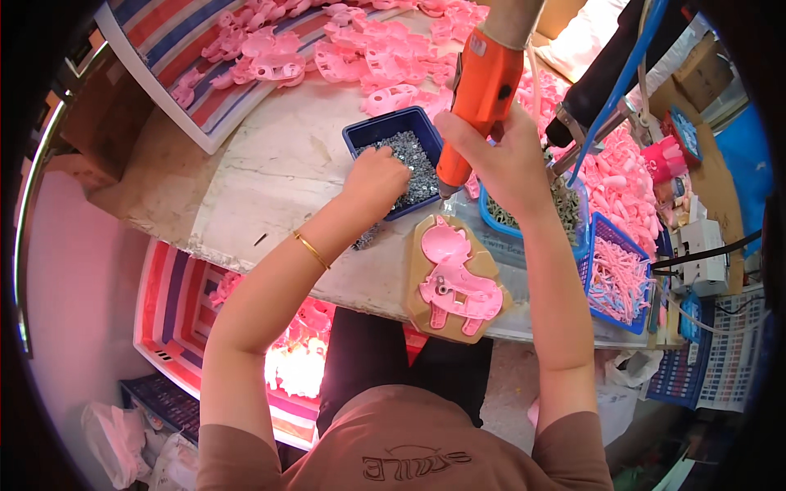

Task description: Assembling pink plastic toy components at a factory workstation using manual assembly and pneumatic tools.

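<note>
My right hand [514, 168] is wrapped round an orange electric screwdriver [483, 90], which hangs upright with its tip pointing down. That tip is just above the far edge of a tan, many-sided block [419, 260]. A pink animal-shaped plastic half-shell [460, 282] lies in the block, its hollow side up. My left hand [377, 177] reaches into a dark blue bin [378, 123] of small grey metal pieces [419, 155], probably screws. Its fingers are curled down among them, and their tips are hidden, so what they pinch cannot be made out.
Pink shells [385, 57] are heaped at the back, and smaller pink parts [614, 176] at the right. A blue-rimmed tub [501, 225] and a blue basket [634, 323] of pink and blue sticks [618, 278] stand right of the block. A striped, lit bin [176, 315] sits below the table's left edge.
</note>
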`<state>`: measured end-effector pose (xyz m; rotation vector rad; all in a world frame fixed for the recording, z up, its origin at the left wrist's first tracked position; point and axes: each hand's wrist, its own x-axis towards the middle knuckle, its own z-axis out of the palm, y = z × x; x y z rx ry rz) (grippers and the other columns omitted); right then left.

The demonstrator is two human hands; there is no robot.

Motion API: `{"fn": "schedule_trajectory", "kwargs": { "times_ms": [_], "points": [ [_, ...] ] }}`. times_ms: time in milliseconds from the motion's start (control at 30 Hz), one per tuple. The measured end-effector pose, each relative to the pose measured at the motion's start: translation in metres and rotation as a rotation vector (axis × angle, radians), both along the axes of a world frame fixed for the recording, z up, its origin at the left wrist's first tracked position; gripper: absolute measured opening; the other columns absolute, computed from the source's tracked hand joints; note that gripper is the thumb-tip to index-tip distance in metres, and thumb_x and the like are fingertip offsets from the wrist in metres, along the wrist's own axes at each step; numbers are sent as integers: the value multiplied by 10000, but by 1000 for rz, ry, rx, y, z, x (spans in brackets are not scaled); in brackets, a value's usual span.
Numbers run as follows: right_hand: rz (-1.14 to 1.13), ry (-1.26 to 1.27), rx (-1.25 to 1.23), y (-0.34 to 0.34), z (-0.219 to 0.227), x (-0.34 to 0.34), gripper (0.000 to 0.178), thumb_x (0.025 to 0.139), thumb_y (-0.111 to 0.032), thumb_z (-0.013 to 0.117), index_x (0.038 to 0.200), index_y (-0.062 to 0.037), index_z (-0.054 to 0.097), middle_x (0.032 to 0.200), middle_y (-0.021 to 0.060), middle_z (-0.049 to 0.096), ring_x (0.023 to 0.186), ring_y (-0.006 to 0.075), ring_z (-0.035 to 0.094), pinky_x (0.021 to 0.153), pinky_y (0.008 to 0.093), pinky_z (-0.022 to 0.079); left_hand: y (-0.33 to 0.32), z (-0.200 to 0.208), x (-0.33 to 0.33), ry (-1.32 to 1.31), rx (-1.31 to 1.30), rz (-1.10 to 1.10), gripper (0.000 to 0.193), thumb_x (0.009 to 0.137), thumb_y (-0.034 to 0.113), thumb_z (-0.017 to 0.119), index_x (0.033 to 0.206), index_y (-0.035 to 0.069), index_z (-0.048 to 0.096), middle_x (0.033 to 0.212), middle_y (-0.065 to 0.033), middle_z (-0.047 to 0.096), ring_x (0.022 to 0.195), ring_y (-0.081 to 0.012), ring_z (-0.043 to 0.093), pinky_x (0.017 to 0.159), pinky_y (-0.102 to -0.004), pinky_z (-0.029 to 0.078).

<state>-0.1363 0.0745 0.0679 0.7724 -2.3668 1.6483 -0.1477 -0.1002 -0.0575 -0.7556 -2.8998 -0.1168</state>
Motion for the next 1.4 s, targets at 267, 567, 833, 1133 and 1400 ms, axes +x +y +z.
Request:
{"fn": "schedule_trajectory", "kwargs": {
  "times_ms": [267, 567, 833, 1133, 1400],
  "points": [
    [129, -113, -67, 4, -3, 7, 283, 913, -203, 667, 1098, -5, 585, 970, 63, 662, 908, 132, 635, 821, 300, 500, -5, 0, 15, 148, 53, -57, 154, 824, 203, 635, 702, 110, 629, 717, -58, 647, 791, -256, 612, 686, -395, 481],
    [304, -238, -185, 8, 3, 18, 375, 939, -199, 591, 1228, 5, 469, 897, 99, 675, 846, 173, 672, 775, 310, 536, -7, -4, 23, 243, 87, -87, 106, 859, 199, 623, 909, 106, 614, 781, -25, 628, 810, -212, 615, 657, -357, 508],
    [238, -266, -307, 9, -2, 36, 299, 869, -105, 598, 1128, 21, 520, 769, 57, 619, 654, 121, 613, 601, 256, 489, 17, 11, 62, 162, 362, -158, 108, 860, 215, 623, 904, 117, 607, 834, 16, 630, 837, -189, 615, 642, -333, 525],
    [217, -132, -456, 5, -13, 54, 243, 832, -42, 599, 1050, 39, 529, 632, 45, 562, 499, 103, 542, 481, 232, 431, 37, 10, 91, 139, 624, -318, 165, 810, 208, 708, 869, 103, 595, 805, -19, 606, 787, -209, 617, 604, -346, 505],
    [213, -249, -465, 14, -13, 63, 258, 779, 31, 547, 1036, 42, 522, 602, 31, 528, 480, 91, 508, 474, 228, 401, 46, 11, 110, -88, 721, -264, 224, 799, 257, 722, 900, 92, 610, 819, -54, 625, 820, -250, 625, 633, -378, 509]
  ]
}}
